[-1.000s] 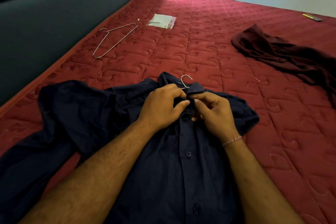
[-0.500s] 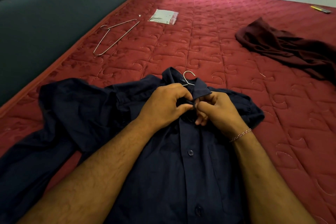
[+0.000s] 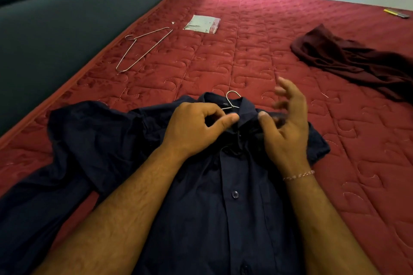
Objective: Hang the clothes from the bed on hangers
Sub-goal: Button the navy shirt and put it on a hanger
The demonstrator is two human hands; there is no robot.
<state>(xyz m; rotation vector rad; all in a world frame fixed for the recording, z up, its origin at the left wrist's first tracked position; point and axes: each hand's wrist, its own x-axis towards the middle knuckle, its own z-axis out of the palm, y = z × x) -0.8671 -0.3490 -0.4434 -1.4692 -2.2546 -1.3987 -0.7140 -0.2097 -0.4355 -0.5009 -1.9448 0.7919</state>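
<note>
shirt [image 3: 223, 207] on mattress [image 3: 257, 56] | spare hanger [image 3: 143, 49] far-left | garment [image 3: 357, 62] far-right

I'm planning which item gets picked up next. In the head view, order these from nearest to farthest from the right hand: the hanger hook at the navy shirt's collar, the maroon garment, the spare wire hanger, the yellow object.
1. hanger hook, just left of the right hand
2. maroon garment, right
3. spare wire hanger, far left by the headboard
4. yellow object, far right corner
</note>
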